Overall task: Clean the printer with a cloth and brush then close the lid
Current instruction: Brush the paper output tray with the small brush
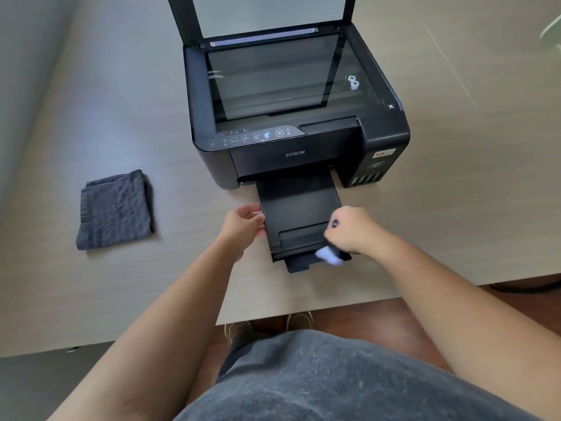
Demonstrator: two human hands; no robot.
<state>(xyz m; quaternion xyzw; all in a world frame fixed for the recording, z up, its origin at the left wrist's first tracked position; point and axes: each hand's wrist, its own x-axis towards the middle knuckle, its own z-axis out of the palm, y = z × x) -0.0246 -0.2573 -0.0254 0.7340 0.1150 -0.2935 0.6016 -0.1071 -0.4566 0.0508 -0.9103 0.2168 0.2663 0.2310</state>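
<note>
A black printer [291,123] sits on a pale wooden table [455,177], toward twelve o'clock from the person, with its lid [261,13] raised upright at the back and the scanner glass [273,77] exposed. From the printer's front an output tray [299,214] is pulled out toward six o'clock, reaching almost to the table's near edge. The right hand [352,229] is clenched around a brush [329,253], whose dark handle end shows above the fist and whose pale bristles rest at the tray's near right corner, at about four o'clock from the tray's middle; the bristles are blurred, so whether they press on the tray or hang just over it is hard to tell. The left hand [244,223] grips the tray's left edge, at nine o'clock from the tray's middle, with the thumb on top and the fingers curled beside it. A folded grey cloth [115,209] lies flat on the table well apart from the printer, at about eight o'clock from it, touched by neither hand. Two small white rollers [353,82] show under the glass at its right side.
</note>
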